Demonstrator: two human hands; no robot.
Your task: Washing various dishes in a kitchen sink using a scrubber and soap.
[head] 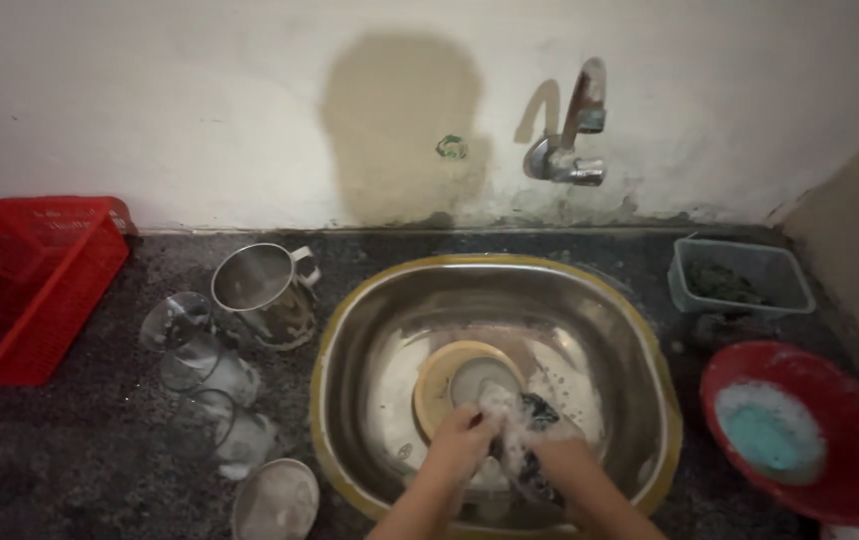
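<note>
lower centre, sink (350,330): left hand (462,432) and right hand (560,462) closed together on soapy dark scrubber (532,415)
just above hands: yellow bowl (440,375), small steel plate inside
left counter: steel mug (260,290), glasses (200,365), lid (275,500), red basket (40,270)
right: red basin (850,420), grey tub (740,275)
top: wall tap (575,125)

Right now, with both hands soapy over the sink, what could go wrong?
1. The left hand and right hand are covered in foam; whatever they scrub could slip and knock the tan dish lying in the steel sink.
2. The glass tumblers lie on their sides on the counter and might roll.
</note>
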